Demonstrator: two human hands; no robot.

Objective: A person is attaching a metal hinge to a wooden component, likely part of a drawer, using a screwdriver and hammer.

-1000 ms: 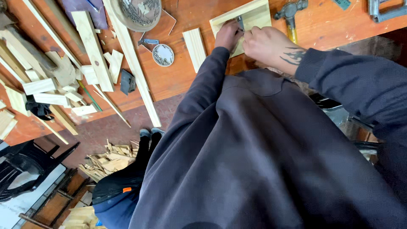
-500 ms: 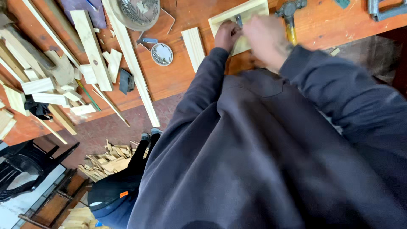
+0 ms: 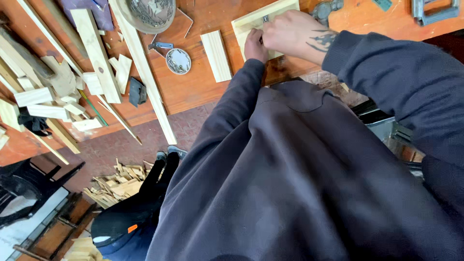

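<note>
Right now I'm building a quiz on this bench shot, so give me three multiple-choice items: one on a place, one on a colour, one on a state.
1. Where do both hands meet?
A. over the pale wooden frame
B. over the round tin
C. over the scrap pile on the floor

2. What colour are the sleeves?
A. red
B. dark grey
C. white

3. How does the short flat board beside the frame lie?
A. upright
B. flat on the bench
C. held in a hand

Answers:
1 A: the left hand and right hand sit on the wooden frame.
2 B: the sleeves are dark grey.
3 B: the short board lies flat on the workbench, untouched.
</note>
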